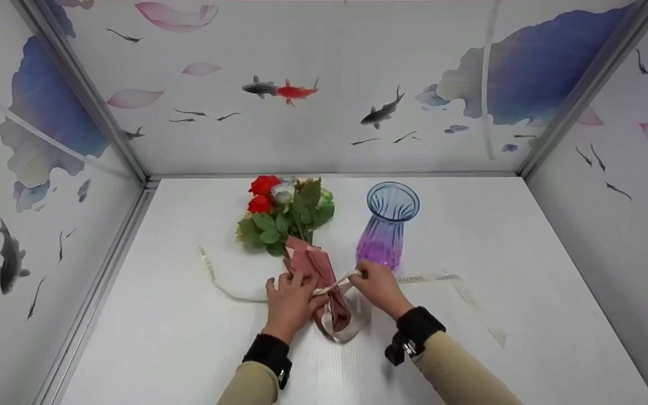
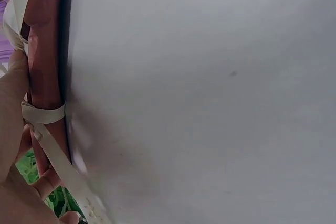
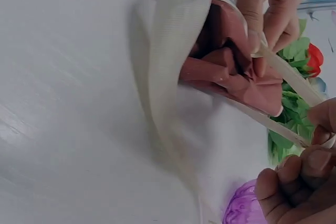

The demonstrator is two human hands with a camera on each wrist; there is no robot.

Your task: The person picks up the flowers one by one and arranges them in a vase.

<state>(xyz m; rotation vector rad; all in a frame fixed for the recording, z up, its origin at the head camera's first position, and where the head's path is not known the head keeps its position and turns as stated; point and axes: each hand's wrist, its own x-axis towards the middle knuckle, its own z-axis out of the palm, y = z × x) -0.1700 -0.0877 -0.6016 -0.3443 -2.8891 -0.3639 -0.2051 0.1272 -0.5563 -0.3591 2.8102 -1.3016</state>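
Observation:
A bouquet of red, white and green flowers lies on the white table, its stems wrapped in dusty-pink paper. A cream printed ribbon circles the wrapped stems, with a wide loop hanging round the paper's lower end. My left hand lies over the wrap, thumb and fingertips pinching the ribbon where it crosses the paper. To the right, my right hand pinches a stretch of ribbon drawn taut away from the stems. The left wrist view shows the ribbon band snug round the paper.
A ribbed glass vase, blue above and purple below, stands upright just beyond my right hand. Loose ribbon tails trail across the table on both sides. Printed panels wall in the table's back and sides.

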